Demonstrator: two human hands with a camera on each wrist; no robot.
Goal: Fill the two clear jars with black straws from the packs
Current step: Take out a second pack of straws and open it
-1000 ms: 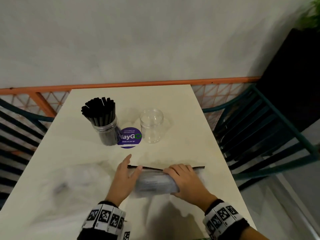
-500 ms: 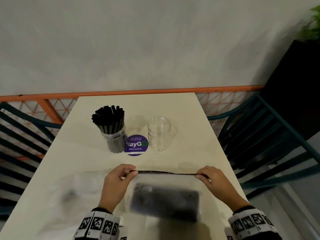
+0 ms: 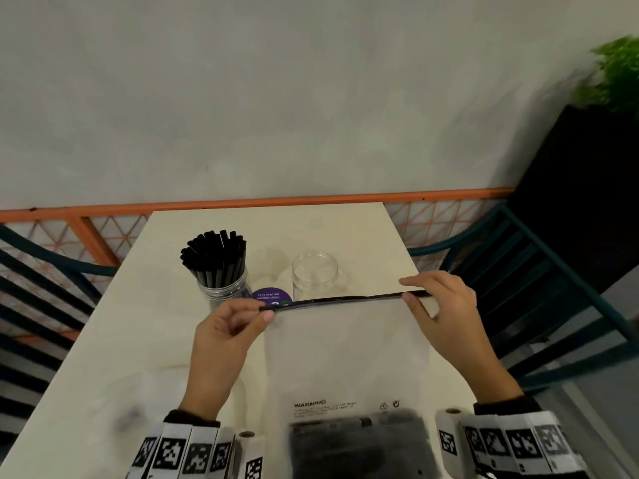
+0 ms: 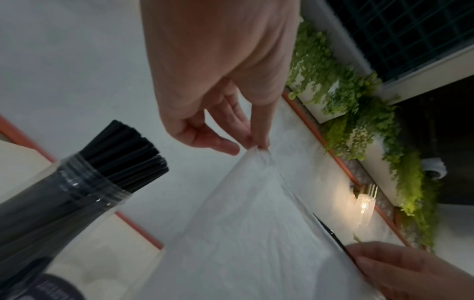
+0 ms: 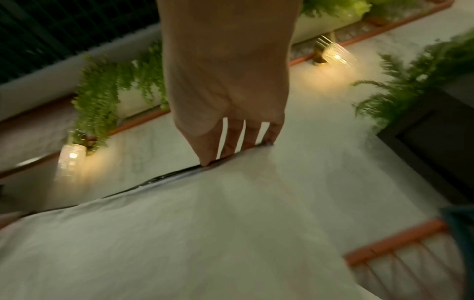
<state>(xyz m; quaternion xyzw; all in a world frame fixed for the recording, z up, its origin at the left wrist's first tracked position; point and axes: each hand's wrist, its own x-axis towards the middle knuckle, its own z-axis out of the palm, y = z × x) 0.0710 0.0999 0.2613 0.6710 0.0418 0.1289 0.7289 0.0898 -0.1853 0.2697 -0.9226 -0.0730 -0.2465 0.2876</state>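
A frosted plastic pack (image 3: 345, 354) with a black zip strip hangs upright above the table. My left hand (image 3: 242, 318) pinches its top left corner and my right hand (image 3: 420, 290) pinches its top right corner. Black straws (image 3: 356, 440) lie bunched in the pack's bottom. Behind it stand a clear jar (image 3: 224, 274) full of black straws (image 3: 216, 257) and an empty clear jar (image 3: 314, 273). In the left wrist view my left hand (image 4: 256, 145) pinches the pack (image 4: 243, 233) beside the full jar (image 4: 77, 194). My right hand (image 5: 231, 152) holds the strip edge of the pack (image 5: 179, 233).
A round purple sticker (image 3: 271, 297) lies on the cream table (image 3: 145, 333) between the jars. A crumpled clear plastic bag (image 3: 114, 406) lies at the near left. Dark teal chairs (image 3: 539, 305) flank the table, an orange rail (image 3: 242, 203) runs behind it, and a black planter (image 3: 587, 188) stands right.
Both hands took the pack by its top corners and lifted it upright off the table. The straws slid down to its bottom.
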